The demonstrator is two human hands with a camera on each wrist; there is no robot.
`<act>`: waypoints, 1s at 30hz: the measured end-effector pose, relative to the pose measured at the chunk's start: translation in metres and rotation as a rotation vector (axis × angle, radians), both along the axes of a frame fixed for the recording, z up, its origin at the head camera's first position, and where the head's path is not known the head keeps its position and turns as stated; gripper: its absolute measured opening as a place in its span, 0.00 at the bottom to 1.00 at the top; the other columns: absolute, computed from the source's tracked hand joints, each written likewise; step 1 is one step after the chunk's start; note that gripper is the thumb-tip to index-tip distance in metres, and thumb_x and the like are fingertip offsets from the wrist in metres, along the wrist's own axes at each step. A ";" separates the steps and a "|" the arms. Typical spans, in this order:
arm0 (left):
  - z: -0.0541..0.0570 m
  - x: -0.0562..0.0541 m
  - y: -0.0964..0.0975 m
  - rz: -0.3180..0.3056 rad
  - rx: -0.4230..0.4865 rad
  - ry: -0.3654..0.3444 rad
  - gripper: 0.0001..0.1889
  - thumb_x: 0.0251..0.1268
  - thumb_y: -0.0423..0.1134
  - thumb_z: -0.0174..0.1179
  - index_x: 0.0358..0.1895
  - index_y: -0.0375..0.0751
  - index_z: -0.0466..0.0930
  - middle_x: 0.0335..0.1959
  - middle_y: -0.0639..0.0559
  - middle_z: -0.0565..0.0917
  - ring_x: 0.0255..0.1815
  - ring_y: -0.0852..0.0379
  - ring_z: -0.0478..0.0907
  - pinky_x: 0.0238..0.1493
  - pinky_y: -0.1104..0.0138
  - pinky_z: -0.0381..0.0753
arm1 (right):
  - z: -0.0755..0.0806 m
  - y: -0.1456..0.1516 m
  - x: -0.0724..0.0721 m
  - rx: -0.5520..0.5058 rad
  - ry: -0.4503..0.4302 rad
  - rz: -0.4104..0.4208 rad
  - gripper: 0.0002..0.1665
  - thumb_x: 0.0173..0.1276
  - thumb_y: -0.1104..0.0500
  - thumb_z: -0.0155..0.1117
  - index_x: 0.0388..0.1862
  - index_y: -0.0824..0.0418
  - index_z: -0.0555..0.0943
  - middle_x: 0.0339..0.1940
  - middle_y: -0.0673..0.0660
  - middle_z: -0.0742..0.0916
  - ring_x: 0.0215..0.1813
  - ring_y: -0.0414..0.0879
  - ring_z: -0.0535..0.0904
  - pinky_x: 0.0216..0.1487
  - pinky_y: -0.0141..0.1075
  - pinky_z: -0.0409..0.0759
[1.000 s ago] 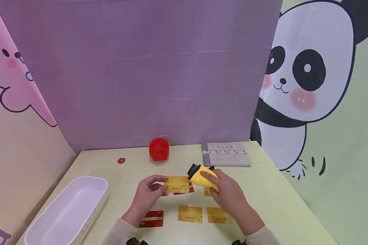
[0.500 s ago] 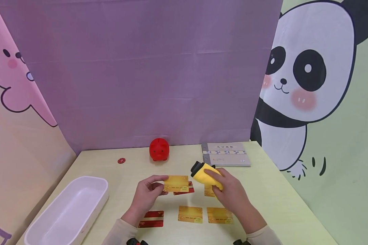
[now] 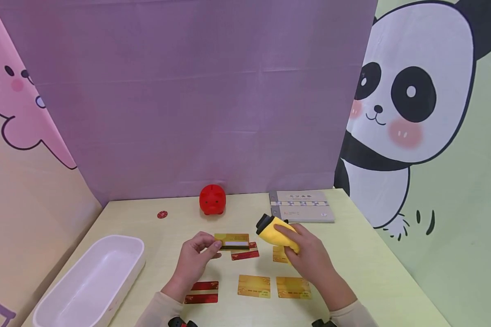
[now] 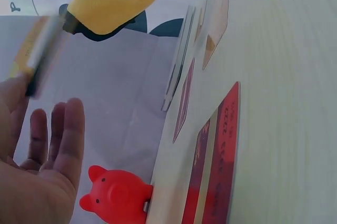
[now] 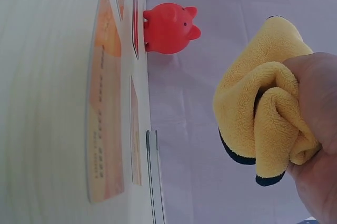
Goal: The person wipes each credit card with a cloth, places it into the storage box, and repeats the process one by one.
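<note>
Pinching a gold bank card [image 3: 234, 237] in the left hand [image 3: 193, 259], grasping a yellow cloth [image 3: 276, 234] in the right hand [image 3: 307, 252], in front of the red pig figurine [image 3: 212, 200].
Caught at its left edge between thumb and fingers, raised off the tabletop [image 3: 378, 268], slightly right of the pig, with a dark stripe and white strip showing. Bunched within the right fingers farther right: plush pile, black hem. Lying before the pig: thin gold cards [image 3: 253, 284] and red cards [image 3: 202, 298], digits too blurred to read.
</note>
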State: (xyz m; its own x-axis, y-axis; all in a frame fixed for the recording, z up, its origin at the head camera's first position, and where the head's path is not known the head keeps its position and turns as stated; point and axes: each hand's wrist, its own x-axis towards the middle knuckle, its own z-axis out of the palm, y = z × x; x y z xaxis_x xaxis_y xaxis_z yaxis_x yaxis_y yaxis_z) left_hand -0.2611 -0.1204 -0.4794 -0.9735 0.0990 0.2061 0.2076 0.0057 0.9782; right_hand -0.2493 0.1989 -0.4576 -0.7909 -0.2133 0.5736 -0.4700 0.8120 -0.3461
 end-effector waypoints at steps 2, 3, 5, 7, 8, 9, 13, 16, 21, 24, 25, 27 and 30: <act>-0.001 -0.001 0.000 -0.001 0.030 -0.013 0.06 0.72 0.35 0.68 0.47 0.39 0.88 0.49 0.42 0.82 0.50 0.46 0.85 0.50 0.60 0.90 | 0.000 0.000 0.000 -0.006 -0.001 0.000 0.39 0.62 0.67 0.77 0.69 0.41 0.81 0.58 0.54 0.85 0.46 0.50 0.82 0.49 0.46 0.89; -0.001 -0.001 0.000 0.001 0.034 -0.024 0.07 0.72 0.35 0.68 0.48 0.39 0.87 0.49 0.43 0.82 0.50 0.46 0.85 0.49 0.60 0.90 | 0.001 0.000 0.001 -0.010 -0.001 0.001 0.39 0.62 0.67 0.77 0.69 0.41 0.82 0.58 0.54 0.85 0.46 0.50 0.82 0.49 0.46 0.89; -0.001 -0.001 0.000 0.001 0.038 -0.040 0.09 0.73 0.35 0.67 0.53 0.41 0.85 0.50 0.42 0.83 0.49 0.47 0.86 0.48 0.60 0.90 | 0.001 0.000 0.001 -0.016 -0.001 0.002 0.38 0.62 0.67 0.77 0.69 0.42 0.82 0.58 0.54 0.85 0.46 0.50 0.82 0.50 0.46 0.88; -0.001 0.000 0.000 -0.004 0.040 -0.047 0.15 0.73 0.34 0.67 0.59 0.44 0.83 0.49 0.41 0.82 0.49 0.46 0.86 0.47 0.60 0.90 | 0.001 0.000 0.001 -0.022 -0.001 0.005 0.38 0.62 0.67 0.77 0.69 0.42 0.82 0.58 0.54 0.85 0.46 0.50 0.81 0.50 0.46 0.88; -0.001 0.000 0.000 -0.009 0.046 -0.050 0.17 0.73 0.33 0.67 0.62 0.46 0.82 0.49 0.41 0.81 0.49 0.46 0.86 0.47 0.59 0.90 | 0.001 0.000 0.001 -0.025 0.000 0.006 0.38 0.61 0.67 0.77 0.69 0.42 0.82 0.58 0.54 0.85 0.46 0.50 0.81 0.50 0.46 0.88; -0.001 0.000 0.000 -0.012 0.051 -0.053 0.20 0.73 0.32 0.67 0.64 0.47 0.80 0.49 0.40 0.80 0.49 0.45 0.86 0.47 0.58 0.91 | 0.001 0.000 0.001 -0.029 0.000 0.008 0.38 0.61 0.68 0.77 0.69 0.42 0.82 0.58 0.54 0.85 0.46 0.49 0.81 0.50 0.46 0.88; -0.001 0.000 0.001 -0.014 0.070 -0.064 0.23 0.72 0.29 0.67 0.66 0.50 0.78 0.48 0.39 0.79 0.50 0.45 0.86 0.47 0.58 0.91 | 0.001 -0.001 0.001 -0.041 -0.002 0.011 0.38 0.61 0.68 0.77 0.69 0.43 0.82 0.58 0.53 0.85 0.46 0.49 0.82 0.50 0.46 0.88; -0.001 0.000 0.001 -0.008 0.067 -0.066 0.23 0.71 0.29 0.67 0.65 0.48 0.78 0.49 0.39 0.81 0.51 0.45 0.86 0.47 0.58 0.90 | 0.000 -0.001 0.001 -0.050 -0.008 0.009 0.38 0.61 0.68 0.77 0.69 0.44 0.82 0.58 0.53 0.85 0.47 0.50 0.82 0.51 0.47 0.88; -0.001 0.000 0.001 -0.003 0.069 -0.059 0.22 0.71 0.28 0.67 0.65 0.46 0.79 0.48 0.38 0.81 0.51 0.45 0.86 0.47 0.58 0.90 | -0.001 -0.001 0.000 -0.059 -0.011 0.008 0.38 0.61 0.68 0.78 0.68 0.44 0.83 0.58 0.53 0.85 0.48 0.50 0.82 0.52 0.48 0.89; -0.001 0.000 0.002 0.002 0.071 -0.057 0.21 0.73 0.26 0.64 0.65 0.45 0.79 0.48 0.38 0.81 0.52 0.46 0.86 0.47 0.59 0.90 | -0.001 -0.001 0.000 -0.066 -0.010 0.010 0.38 0.61 0.68 0.78 0.68 0.43 0.83 0.59 0.53 0.85 0.48 0.50 0.83 0.52 0.48 0.89; -0.002 0.000 0.002 0.003 0.072 -0.058 0.21 0.73 0.26 0.63 0.65 0.44 0.79 0.48 0.38 0.81 0.53 0.46 0.85 0.47 0.59 0.90 | -0.001 -0.001 0.001 -0.069 -0.010 0.012 0.38 0.61 0.68 0.78 0.68 0.43 0.83 0.59 0.53 0.85 0.48 0.50 0.83 0.52 0.47 0.89; -0.001 0.000 0.002 0.003 0.075 -0.064 0.21 0.73 0.25 0.62 0.65 0.44 0.80 0.48 0.38 0.81 0.54 0.44 0.85 0.47 0.60 0.90 | 0.000 -0.002 0.001 -0.073 -0.011 0.016 0.37 0.62 0.68 0.77 0.68 0.43 0.83 0.59 0.53 0.85 0.48 0.49 0.82 0.52 0.47 0.89; -0.001 0.001 0.002 -0.002 0.078 -0.069 0.21 0.73 0.26 0.63 0.65 0.44 0.80 0.49 0.38 0.81 0.55 0.39 0.84 0.47 0.60 0.90 | 0.002 -0.003 0.002 -0.077 -0.013 0.027 0.37 0.62 0.68 0.77 0.68 0.42 0.83 0.59 0.52 0.85 0.47 0.48 0.82 0.51 0.46 0.89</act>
